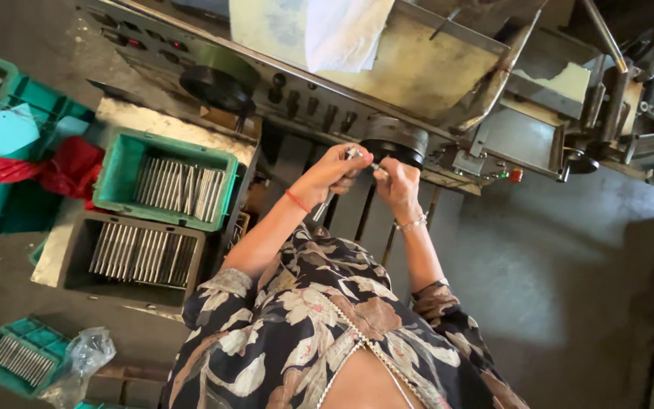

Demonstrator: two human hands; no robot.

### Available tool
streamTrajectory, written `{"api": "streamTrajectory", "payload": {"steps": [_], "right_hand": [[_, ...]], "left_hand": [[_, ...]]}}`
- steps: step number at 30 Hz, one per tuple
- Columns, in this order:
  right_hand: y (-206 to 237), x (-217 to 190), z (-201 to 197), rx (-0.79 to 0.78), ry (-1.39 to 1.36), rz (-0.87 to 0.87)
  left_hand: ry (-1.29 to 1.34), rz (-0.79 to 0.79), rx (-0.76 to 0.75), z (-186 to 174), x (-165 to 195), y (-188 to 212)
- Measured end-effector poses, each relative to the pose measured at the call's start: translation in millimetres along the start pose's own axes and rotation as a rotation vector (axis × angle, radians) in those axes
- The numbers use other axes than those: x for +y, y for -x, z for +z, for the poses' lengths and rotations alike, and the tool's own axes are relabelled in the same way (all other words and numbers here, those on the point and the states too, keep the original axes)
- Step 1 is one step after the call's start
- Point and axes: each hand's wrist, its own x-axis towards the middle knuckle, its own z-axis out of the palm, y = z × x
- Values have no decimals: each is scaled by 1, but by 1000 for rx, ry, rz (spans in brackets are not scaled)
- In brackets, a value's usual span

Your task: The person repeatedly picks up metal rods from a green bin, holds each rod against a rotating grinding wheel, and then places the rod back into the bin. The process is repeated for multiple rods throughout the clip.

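My left hand (334,170) and my right hand (400,184) meet in front of me, just below a grey metal machine (418,76). Both are closed on a thin metal rod (325,206) that runs between them and slants down to the left under my left wrist. A red thread circles my left wrist and a bracelet my right. The rod's tip by my right fingers lies close to a round dark part (395,140) of the machine.
A green crate (115,178) and a grey crate (77,261) at the left hold rows of metal rods. Another small green tray (20,356) with rods and a plastic bag (81,363) lie lower left. Red cloth (70,170) hangs over teal crates. White cloth (342,30) drapes on the machine.
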Motion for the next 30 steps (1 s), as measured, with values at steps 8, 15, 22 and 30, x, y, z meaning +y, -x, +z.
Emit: {"api": "streamTrajectory", "payload": {"steps": [8, 15, 22, 30], "right_hand": [[-12, 26, -20, -18, 20, -27], [-23, 62, -34, -84, -55, -34], [-48, 112, -8, -101, 13, -84], [-127, 107, 19, -6, -57, 45]], "left_hand": [[-86, 2, 68, 15, 2, -30], [-314, 513, 197, 37, -10, -50], [-397, 547, 207, 24, 32, -82], [-408, 637, 80, -8, 106, -119]]}}
